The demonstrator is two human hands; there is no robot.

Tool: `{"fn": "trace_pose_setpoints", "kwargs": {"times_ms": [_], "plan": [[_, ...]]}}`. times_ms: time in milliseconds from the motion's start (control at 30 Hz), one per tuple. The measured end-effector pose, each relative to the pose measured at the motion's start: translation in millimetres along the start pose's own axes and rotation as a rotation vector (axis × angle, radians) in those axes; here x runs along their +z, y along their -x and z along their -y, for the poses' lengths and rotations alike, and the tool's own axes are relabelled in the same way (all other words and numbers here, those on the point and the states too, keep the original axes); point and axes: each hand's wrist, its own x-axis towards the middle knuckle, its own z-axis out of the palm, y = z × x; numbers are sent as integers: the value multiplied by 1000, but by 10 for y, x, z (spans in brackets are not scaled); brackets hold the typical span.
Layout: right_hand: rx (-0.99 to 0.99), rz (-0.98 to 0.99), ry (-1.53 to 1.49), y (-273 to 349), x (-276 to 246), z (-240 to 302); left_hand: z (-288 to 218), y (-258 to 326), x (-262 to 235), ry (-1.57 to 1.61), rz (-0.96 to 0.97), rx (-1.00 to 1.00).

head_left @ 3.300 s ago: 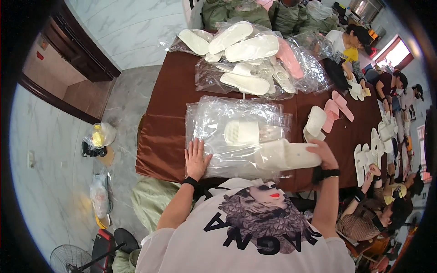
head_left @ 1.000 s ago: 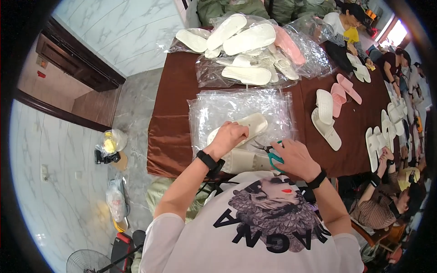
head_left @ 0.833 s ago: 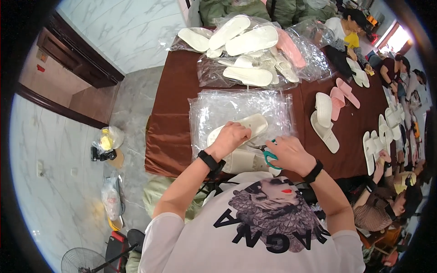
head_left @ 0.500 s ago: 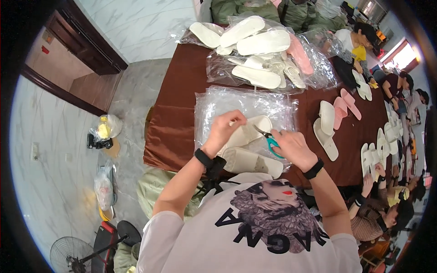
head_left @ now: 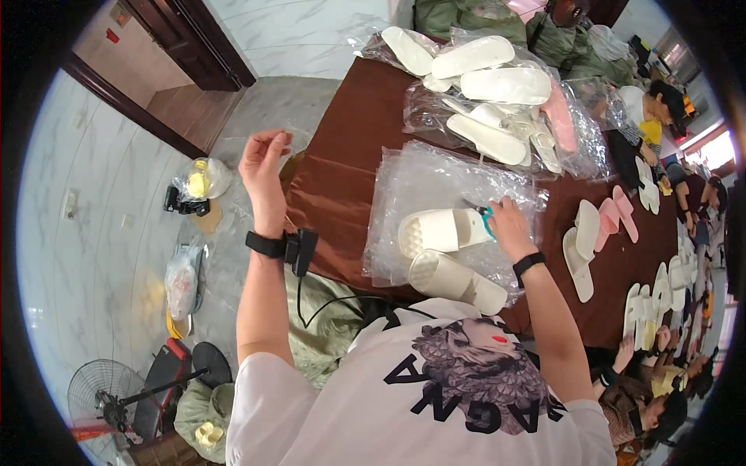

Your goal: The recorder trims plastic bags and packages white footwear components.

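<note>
My right hand holds a pair of scissors with teal handles and dark blades, over the toe of a cream slipper. That slipper lies on a stack of transparent plastic bags, and a second cream slipper is just below it, near the table edge. Raised off to the left, beyond the table's corner, is my left hand. Its fingertips are pinched together; whether something small is between them cannot be made out.
Bagged white and pink slippers are heaped at the back of the brown-covered table. Cream slippers and pink slippers lie to the right. Co-workers sit along the right side. A fan stands at lower left.
My left hand has moved away from the upper slipper, out to the left past the table. My right hand keeps the scissors near the slipper. The whole view has shifted.
</note>
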Motion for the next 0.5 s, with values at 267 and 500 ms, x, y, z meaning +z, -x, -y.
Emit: {"fn": "trace_pose_setpoints", "kwargs": {"times_ms": [267,500], "plan": [[455,500,-823,658,-161,467,364,-588,-476,-53,-148,39],[608,336,-1172,971,290,529,1158,-1040,-742,-635,-166,265]]}}
